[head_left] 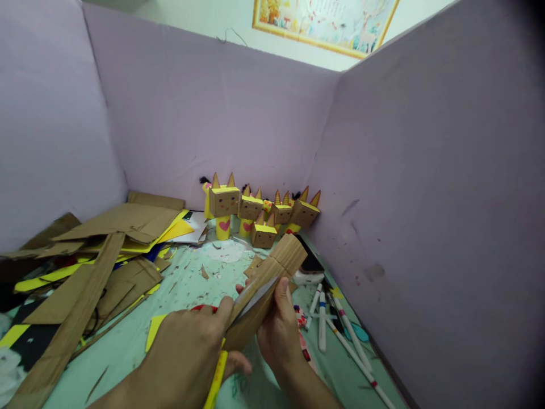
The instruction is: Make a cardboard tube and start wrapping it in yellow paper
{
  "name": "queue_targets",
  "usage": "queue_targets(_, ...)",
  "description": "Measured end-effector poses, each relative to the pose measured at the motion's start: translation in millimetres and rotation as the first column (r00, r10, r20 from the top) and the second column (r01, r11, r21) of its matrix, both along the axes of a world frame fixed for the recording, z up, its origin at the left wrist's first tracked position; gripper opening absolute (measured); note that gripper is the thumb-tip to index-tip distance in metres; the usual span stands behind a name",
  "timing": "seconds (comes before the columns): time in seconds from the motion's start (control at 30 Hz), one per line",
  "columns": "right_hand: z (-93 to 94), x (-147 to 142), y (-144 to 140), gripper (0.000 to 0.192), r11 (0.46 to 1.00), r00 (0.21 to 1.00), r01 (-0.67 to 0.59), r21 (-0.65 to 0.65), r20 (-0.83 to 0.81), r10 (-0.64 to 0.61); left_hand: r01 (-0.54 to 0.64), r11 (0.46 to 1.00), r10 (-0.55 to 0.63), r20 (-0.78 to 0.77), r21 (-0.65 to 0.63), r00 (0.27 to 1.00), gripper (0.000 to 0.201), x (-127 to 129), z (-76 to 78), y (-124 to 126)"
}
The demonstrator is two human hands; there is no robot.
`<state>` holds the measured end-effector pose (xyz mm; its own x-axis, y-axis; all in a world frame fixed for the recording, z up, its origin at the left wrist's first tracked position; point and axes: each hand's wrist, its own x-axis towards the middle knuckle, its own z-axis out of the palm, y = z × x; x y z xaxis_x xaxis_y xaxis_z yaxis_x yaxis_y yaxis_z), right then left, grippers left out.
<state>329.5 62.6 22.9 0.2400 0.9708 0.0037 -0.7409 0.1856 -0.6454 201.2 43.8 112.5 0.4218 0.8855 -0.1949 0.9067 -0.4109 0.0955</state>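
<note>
My left hand [187, 352] grips scissors [254, 296] with a yellow and red handle; the grey blade lies along a folded brown cardboard strip [279, 266]. My right hand [279, 329] holds that strip from the right side, thumb on top. The strip slants up and to the right above the green tabletop [128, 346]. Behind it, against the purple back wall, stand several small cardboard animal figures [223, 201] with yellow tops, pointed ears and pink hearts.
Piled cardboard sheets and strips [85, 267] with yellow paper [176, 230] cover the left side. Several marker pens [336, 326] lie at the right by the purple side wall [426, 227]. Paper scraps litter the table, and a white and dark object [310, 271] sits past the strip.
</note>
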Motion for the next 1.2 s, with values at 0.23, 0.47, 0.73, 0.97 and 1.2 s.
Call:
queue_targets(0.23, -5.2, 0.3, 2.2, 0.045, 1.000, 1.000, 0.019, -0.018, 0.020, -0.019, 0.006, 0.998, -0.006, 0.008, 0.066, 1.000, 0.018, -4.2, -11.2, -2.0)
queue_targets(0.47, -10.3, -0.9, 2.9, 0.043, 0.998, 0.998, -0.050, 0.047, 0.032, 0.049, -0.007, 0.998, 0.006, 0.024, 0.057, 1.000, 0.043, -2.3, -15.1, 3.7)
queue_targets(0.73, -6.9, -4.6, 0.6, 0.042, 0.997, 0.999, 0.014, 0.070, 0.040, -0.017, 0.033, 0.988, -0.038, 0.035, 0.152, 0.999, 0.027, 3.0, -10.7, 4.9)
queue_targets(0.97, -7.9, -4.7, -0.8, 0.045, 1.000, 0.997, 0.009, 0.028, 0.073, -0.011, 0.052, 0.981, -0.058, 0.029, 0.189, 0.998, 0.026, -5.2, -22.5, 3.4)
queue_targets(1.2, 5.9, 14.3, 4.9, 0.055, 0.992, 0.997, -0.078, 0.104, -0.013, 0.080, 0.021, 0.999, -0.023, 0.048, 0.041, 0.999, 0.036, -14.1, -22.9, 1.7)
